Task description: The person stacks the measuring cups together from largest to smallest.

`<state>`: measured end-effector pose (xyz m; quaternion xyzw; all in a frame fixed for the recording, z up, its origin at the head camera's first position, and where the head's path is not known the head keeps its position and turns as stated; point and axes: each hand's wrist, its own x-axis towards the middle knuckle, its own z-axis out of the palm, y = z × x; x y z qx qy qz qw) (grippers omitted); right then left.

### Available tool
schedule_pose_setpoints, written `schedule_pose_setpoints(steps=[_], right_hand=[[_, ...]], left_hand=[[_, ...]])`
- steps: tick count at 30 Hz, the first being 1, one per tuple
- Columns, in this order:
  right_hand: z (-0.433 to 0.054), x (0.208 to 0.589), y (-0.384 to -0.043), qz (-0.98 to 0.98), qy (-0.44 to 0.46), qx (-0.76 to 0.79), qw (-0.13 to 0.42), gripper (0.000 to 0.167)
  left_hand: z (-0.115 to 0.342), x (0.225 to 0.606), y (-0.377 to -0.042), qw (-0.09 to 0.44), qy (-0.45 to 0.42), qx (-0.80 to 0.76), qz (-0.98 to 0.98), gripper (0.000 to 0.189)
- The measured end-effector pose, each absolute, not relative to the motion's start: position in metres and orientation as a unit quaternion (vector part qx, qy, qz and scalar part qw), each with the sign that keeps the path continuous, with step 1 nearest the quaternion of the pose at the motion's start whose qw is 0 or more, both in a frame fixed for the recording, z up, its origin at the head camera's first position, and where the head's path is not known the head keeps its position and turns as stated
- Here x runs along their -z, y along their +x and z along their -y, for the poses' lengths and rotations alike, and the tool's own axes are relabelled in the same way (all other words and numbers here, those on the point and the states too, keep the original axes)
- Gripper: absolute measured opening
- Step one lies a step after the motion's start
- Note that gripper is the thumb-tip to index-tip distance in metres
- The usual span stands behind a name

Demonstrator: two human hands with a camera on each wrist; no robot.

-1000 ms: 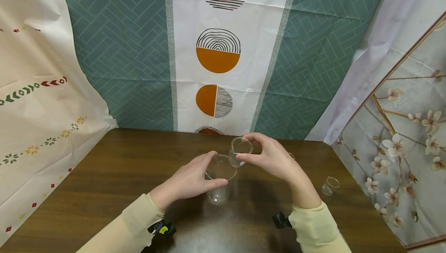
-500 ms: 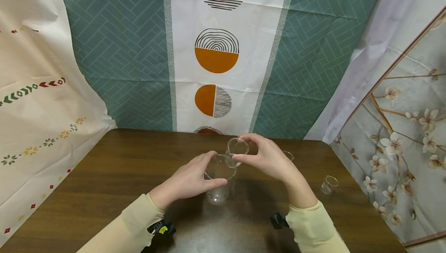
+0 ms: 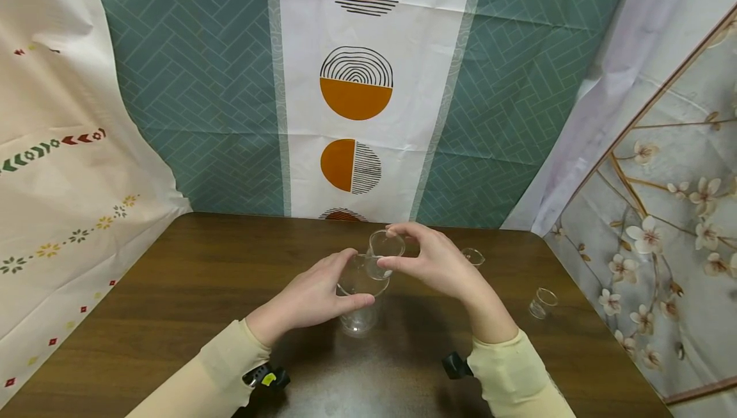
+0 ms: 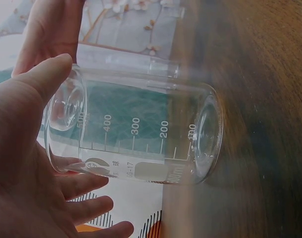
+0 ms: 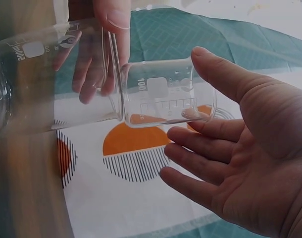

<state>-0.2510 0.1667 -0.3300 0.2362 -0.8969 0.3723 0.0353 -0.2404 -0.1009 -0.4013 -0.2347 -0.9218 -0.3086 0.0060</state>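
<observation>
A large clear glass beaker (image 3: pixel 359 322), marked up to 500 in the left wrist view, stands upright on the brown table. My left hand (image 3: pixel 315 293) holds it near the rim, thumb on one side and fingers on the other. Between the thumb and fingers of my right hand (image 3: pixel 434 259) is a small glass beaker (image 5: pixel 158 91), marked 100 in the right wrist view. Its base is at the large beaker's mouth; whether it touches the rim or dips inside I cannot tell. Both beakers look empty.
A beaker (image 3: pixel 473 257) stands behind my right hand, partly hidden by it. Further right, near the table's edge, is a smaller beaker (image 3: pixel 542 303). Patterned cloth (image 3: pixel 230 85) hangs behind the table (image 3: pixel 230 258) and along both sides.
My right hand has moved left with the small beaker, bringing it further over the large beaker's mouth. More of the beaker behind that hand shows. My left hand stays put.
</observation>
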Motion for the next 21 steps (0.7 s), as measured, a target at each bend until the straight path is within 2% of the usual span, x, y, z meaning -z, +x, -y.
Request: schedule_pose_setpoints(steps=[11,21], right_hand=[[-0.16,0.333,-0.25,0.898,0.231,-0.371,0.046,0.062],[-0.154,0.336,-0.25,0.899,0.228,-0.369,0.053,0.061]], left_hand=[[0.1,0.401,-0.241,0.007,-0.237,0.309,0.921,0.103],[0.1,0.402,-0.241,0.011,-0.242,0.317,0.917,0.095]])
